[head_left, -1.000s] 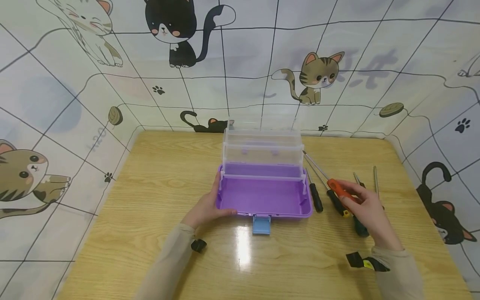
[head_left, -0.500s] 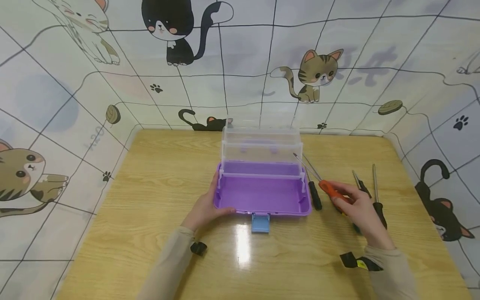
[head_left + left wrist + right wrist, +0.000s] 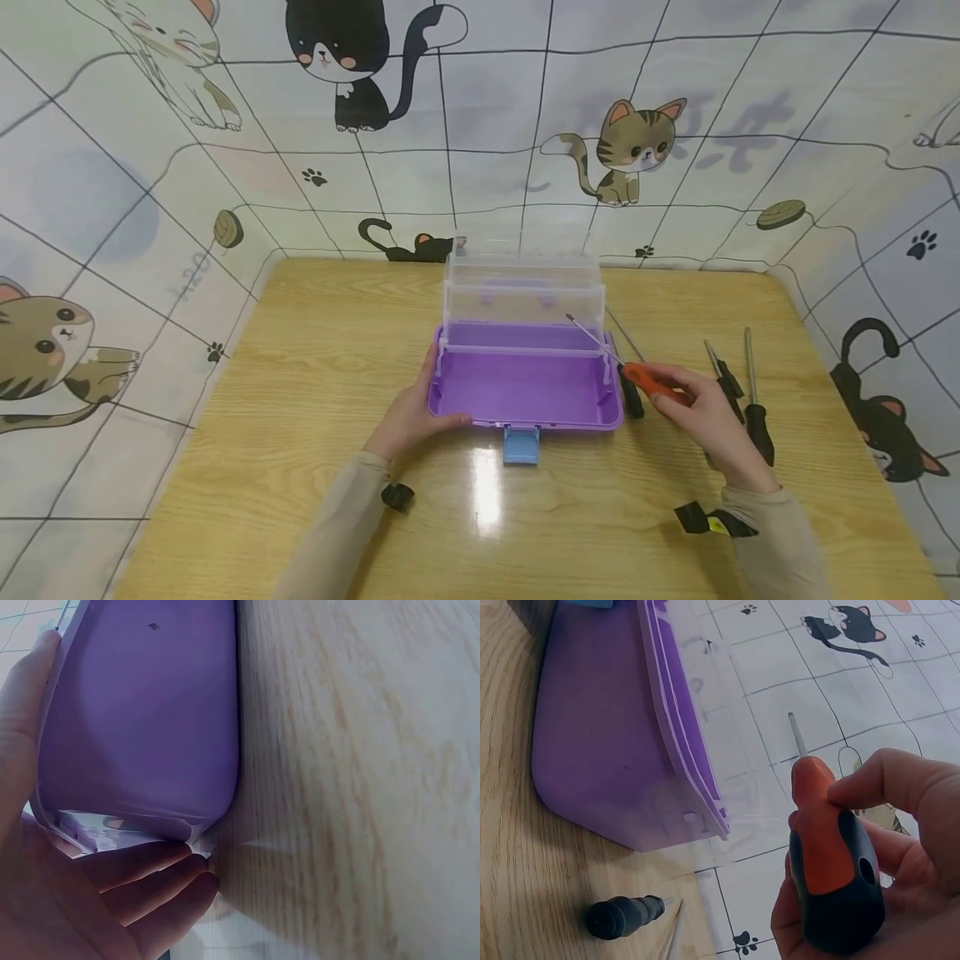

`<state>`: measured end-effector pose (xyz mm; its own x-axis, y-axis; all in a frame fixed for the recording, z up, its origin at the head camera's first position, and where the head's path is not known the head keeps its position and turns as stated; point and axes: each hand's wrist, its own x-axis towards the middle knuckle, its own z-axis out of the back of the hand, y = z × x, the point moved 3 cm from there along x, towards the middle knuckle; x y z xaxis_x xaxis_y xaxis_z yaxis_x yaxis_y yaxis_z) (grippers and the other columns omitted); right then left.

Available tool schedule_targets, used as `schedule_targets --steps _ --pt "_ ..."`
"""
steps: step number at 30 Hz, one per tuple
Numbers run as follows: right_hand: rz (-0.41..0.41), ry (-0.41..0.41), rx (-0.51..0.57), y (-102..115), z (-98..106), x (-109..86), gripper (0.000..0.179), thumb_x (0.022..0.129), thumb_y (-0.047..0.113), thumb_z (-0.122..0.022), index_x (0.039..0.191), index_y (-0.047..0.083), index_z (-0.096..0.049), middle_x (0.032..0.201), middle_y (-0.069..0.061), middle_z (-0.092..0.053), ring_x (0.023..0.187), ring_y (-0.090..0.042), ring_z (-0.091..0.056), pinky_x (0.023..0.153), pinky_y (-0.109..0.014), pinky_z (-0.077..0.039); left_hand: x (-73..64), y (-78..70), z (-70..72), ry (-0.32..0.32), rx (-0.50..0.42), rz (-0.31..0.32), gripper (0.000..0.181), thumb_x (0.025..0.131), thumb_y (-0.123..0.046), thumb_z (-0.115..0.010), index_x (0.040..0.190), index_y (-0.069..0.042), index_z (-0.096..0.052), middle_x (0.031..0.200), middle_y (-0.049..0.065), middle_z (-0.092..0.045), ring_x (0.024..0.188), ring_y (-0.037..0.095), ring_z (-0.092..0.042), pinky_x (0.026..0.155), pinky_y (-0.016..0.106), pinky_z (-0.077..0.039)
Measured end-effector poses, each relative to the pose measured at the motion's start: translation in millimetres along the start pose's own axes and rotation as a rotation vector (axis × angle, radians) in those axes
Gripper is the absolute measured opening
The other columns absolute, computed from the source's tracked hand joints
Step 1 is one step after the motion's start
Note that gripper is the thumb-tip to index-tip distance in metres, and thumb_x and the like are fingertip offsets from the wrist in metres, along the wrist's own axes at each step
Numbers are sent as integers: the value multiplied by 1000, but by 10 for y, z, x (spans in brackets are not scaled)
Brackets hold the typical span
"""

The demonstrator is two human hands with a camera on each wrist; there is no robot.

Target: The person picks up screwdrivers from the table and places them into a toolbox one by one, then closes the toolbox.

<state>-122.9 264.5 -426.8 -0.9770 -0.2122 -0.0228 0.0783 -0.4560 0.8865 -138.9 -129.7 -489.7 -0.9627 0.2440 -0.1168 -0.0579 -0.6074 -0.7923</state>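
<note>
A purple toolbox (image 3: 525,427) stands on the table with its clear lid (image 3: 525,304) raised at the back. My left hand (image 3: 408,421) holds its left front corner, thumb over the front rim and fingers along the side wall. In the left wrist view those fingers reach around the end of the box (image 3: 150,712). My right hand (image 3: 701,412) grips an orange and black screwdriver (image 3: 651,385) by the handle. Its shaft points to the upper left and overlaps the toolbox's right back part in the head view. In the right wrist view the screwdriver's handle (image 3: 829,847) is above table height, beside the box.
A black-handled screwdriver (image 3: 632,398) lies just right of the toolbox. Farther right lie another black-handled screwdriver (image 3: 759,433) and a dark tool (image 3: 727,385) partly behind my right hand. A blue latch (image 3: 521,446) hangs at the box's front. Cat-patterned sheeting (image 3: 495,108) surrounds the table.
My right hand has moved left with the orange screwdriver, bringing its tip from beside the toolbox to over it. The left hand and the box keep their place.
</note>
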Motion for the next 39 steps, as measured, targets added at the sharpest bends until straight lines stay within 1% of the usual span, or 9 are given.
schedule_targets --steps 3,7,12,16,19,22,25,30,39 --pt "-18 15 -14 22 -9 26 38 95 4 -59 133 2 -56 120 -20 -58 81 -16 -54 54 -29 -49 8 6 -12 4 4 5 130 66 -45 -87 156 -27 5 143 28 -40 117 45 -53 101 54 -39" --pt "-41 19 -59 57 -28 56 42 91 2 -62 133 3 -57 122 -21 -58 82 -22 -54 57 -28 -49 18 19 -24 1 -4 -1 129 66 -44 -87 156 -27 4 142 28 -42 117 44 -53 101 53 -39" --pt "-50 58 -94 105 -61 94 43 90 2 -63 133 3 -57 120 -23 -58 80 -25 -51 59 -27 -46 17 43 -32 2 -11 -9 128 67 -42 -88 156 -27 3 143 28 -41 118 43 -52 102 52 -39" --pt "-65 97 -84 135 -92 125 42 92 4 -62 133 2 -56 115 -22 -58 76 -24 -49 57 -27 -45 13 61 -37 4 -10 -10 128 68 -42 -87 156 -27 3 145 27 -39 120 42 -51 103 51 -38" --pt "-52 121 -64 161 -124 153 41 92 4 -61 132 1 -57 114 -21 -58 75 -24 -51 56 -28 -46 9 64 -33 0 -7 -13 128 68 -42 -87 156 -27 4 145 27 -38 120 42 -51 103 51 -38" --pt "-21 148 -34 184 -158 183 39 92 2 -61 131 0 -57 115 -22 -58 78 -25 -54 58 -30 -50 4 63 -27 -5 3 -9 128 68 -43 -87 156 -28 5 144 27 -39 120 42 -51 102 51 -38" --pt "-8 168 -7 203 -185 205 39 92 1 -62 130 0 -58 118 -23 -57 83 -28 -57 61 -33 -53 2 61 -24 -7 12 -6 128 68 -43 -87 156 -29 5 144 27 -40 119 42 -52 102 51 -39" --pt "-7 197 0 232 -223 229 40 91 2 -62 131 3 -59 121 -21 -56 85 -30 -57 60 -32 -53 3 47 -23 -7 4 -9 128 68 -42 -87 156 -30 5 145 27 -39 119 43 -51 101 52 -39" --pt "-13 247 -10 243 -268 288 39 90 2 -62 129 3 -60 118 -22 -55 76 -31 -55 53 -31 -49 10 50 -25 -10 11 -10 128 68 -43 -87 156 -28 4 144 27 -39 120 42 -51 102 51 -39"
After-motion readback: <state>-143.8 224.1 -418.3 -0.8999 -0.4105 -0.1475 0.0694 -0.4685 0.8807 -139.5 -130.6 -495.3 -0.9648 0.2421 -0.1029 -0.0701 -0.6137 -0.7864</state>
